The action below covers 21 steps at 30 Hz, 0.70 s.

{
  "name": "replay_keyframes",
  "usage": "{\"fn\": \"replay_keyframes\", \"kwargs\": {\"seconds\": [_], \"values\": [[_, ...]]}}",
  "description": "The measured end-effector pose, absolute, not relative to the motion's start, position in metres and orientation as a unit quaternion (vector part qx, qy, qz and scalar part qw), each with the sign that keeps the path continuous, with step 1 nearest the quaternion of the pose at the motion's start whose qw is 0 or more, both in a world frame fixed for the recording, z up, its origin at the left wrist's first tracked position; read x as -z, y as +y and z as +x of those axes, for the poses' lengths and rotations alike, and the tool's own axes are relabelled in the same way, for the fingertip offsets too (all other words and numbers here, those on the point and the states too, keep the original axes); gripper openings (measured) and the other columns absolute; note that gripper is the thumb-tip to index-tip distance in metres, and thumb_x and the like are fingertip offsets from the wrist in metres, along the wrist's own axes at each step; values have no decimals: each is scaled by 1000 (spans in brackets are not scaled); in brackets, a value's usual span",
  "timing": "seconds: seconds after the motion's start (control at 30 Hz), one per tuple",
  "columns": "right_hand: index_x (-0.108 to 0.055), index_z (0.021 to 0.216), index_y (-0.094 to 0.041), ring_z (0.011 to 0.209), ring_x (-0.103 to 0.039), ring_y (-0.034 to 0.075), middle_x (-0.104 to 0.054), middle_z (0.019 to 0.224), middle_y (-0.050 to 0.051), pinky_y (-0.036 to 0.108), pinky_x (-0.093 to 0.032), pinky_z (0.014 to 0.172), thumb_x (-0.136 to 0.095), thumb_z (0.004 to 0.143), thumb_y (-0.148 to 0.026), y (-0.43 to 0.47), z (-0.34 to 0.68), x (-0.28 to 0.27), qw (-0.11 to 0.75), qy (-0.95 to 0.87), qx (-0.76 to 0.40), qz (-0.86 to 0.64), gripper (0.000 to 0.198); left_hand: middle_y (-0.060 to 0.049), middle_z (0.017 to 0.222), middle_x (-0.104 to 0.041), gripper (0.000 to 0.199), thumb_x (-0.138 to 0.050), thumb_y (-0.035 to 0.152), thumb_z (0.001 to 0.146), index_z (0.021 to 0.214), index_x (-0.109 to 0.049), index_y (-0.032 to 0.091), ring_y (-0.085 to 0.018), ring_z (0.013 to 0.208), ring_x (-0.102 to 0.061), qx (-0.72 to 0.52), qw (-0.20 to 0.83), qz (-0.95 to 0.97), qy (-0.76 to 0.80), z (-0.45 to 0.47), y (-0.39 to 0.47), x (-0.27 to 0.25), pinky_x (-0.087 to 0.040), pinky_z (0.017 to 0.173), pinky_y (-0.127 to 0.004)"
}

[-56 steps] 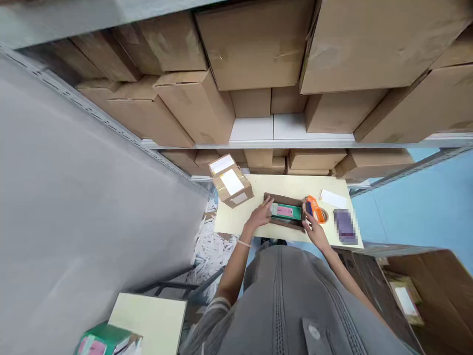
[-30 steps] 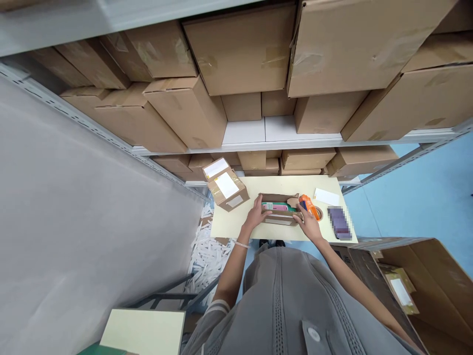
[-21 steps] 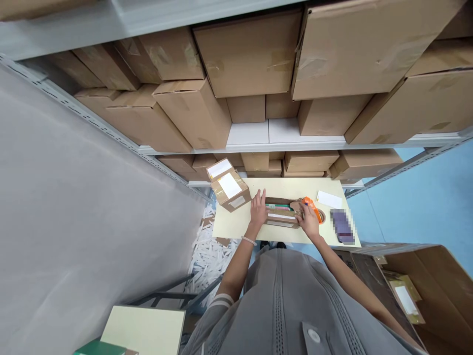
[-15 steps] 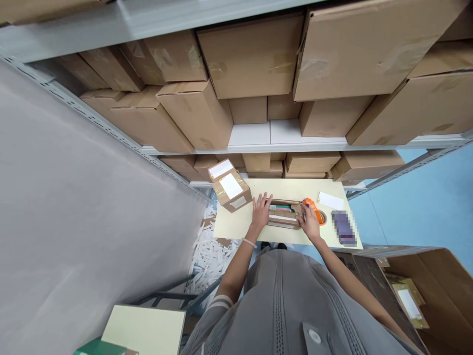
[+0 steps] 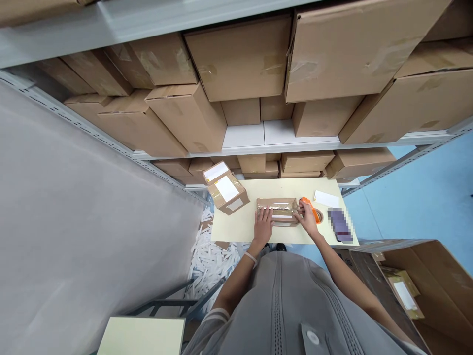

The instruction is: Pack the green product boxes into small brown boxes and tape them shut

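Note:
A small cardboard box point(image 5: 275, 203) lies on the cream table in front of me, its top flaps down and strips of shiny tape across them. My left hand point(image 5: 263, 227) rests with fingers spread on the box's left front edge. At the box's right end, my right hand point(image 5: 308, 220) has its fingers bent and pinched around the corner by the end flap. Just beyond that hand is an orange tape dispenser point(image 5: 315, 211), partly covered by it. What was inside the box is hidden under the flaps.
Taped boxes with white labels point(image 5: 231, 195) stand at the table's left. A white slip point(image 5: 326, 198) and a blurred purple phone-like item point(image 5: 340, 225) lie right. A large open carton point(image 5: 439, 276) stands lower right. Shelves of boxes point(image 5: 244, 64) rise behind; paper strips point(image 5: 210, 261) cover the floor.
The box's top flaps have come down over the green and pink contents seen before. My left hand has shifted from its left end onto the front edge. The view has moved slightly.

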State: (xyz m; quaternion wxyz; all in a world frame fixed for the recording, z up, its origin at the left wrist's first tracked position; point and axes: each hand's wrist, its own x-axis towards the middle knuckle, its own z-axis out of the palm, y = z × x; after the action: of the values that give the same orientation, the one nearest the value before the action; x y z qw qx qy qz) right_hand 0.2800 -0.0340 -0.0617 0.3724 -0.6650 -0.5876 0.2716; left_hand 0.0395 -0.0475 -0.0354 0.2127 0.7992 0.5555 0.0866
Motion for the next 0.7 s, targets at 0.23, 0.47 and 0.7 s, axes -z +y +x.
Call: {"fn": "replay_keyframes", "kwargs": {"seconds": [0.23, 0.47, 0.7], "values": [[-45, 138, -13, 118, -57, 31, -54, 135, 20, 46, -49, 97, -38, 92, -47, -61, 321, 91, 288, -515, -218, -777, 58, -1, 167, -22, 61, -32, 25, 100, 160, -20, 26, -25, 157, -8, -78, 210, 797, 560, 39, -56, 36, -9, 128, -55], [-58, 123, -14, 113, -63, 36, -63, 123, 21, 52, -47, 95, -55, 82, -34, -57, 327, 107, 133, -532, -245, -800, 46, -1, 168, -17, 65, -36, 24, 99, 161, -16, 26, -24, 157, -8, -71, 191, 804, 558, 37, -63, 41, -10, 128, -54], [-64, 103, -13, 99, -68, 36, -69, 87, 17, 55, -45, 95, -62, 79, -35, -27, 320, 105, 111, -555, -216, -795, 32, 0, 168, -17, 70, -39, 21, 97, 161, -12, 30, -24, 156, -9, -73, 192, 799, 566, 38, -65, 39, -11, 128, -54]]}}
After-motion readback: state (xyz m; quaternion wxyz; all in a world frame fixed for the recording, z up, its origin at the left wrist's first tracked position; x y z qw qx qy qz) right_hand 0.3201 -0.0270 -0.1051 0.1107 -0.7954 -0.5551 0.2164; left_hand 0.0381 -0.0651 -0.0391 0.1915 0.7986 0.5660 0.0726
